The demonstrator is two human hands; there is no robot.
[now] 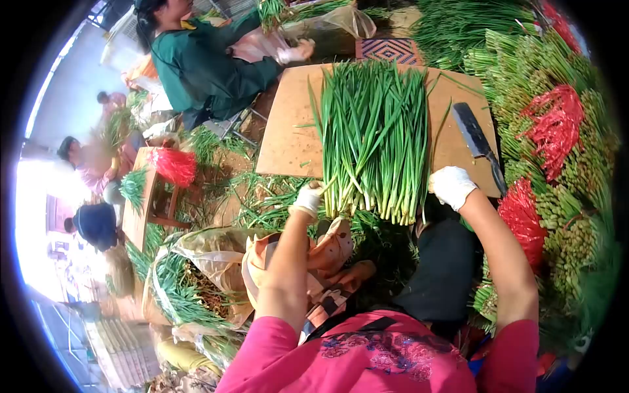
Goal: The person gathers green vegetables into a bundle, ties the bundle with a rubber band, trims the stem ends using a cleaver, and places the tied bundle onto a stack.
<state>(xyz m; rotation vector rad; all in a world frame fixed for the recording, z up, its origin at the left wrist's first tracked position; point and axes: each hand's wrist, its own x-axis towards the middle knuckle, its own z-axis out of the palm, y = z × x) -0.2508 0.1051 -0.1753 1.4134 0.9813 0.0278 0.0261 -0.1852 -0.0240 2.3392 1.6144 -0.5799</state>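
A wide layer of garlic chives (377, 124) lies on a wooden board (288, 131), with the pale stem ends hanging over the near edge. My left hand (308, 198), in a white glove, is closed at the layer's left corner, its fingertips pinching a pale chive stem. At the right corner is my right hand (452, 187), also gloved in white. Its fingers are curled beside the outermost stems, and what they hold, if anything, is hidden. A dark-bladed knife (470, 131) lies on the board's right side, above my right hand.
Bundled green stalks (544, 72) are piled along the right, with red plastic strips (555, 124) on top. A co-worker in a green top (203, 69) works at the upper left. Loose greens and an open plastic sack (216, 262) lie on the left floor.
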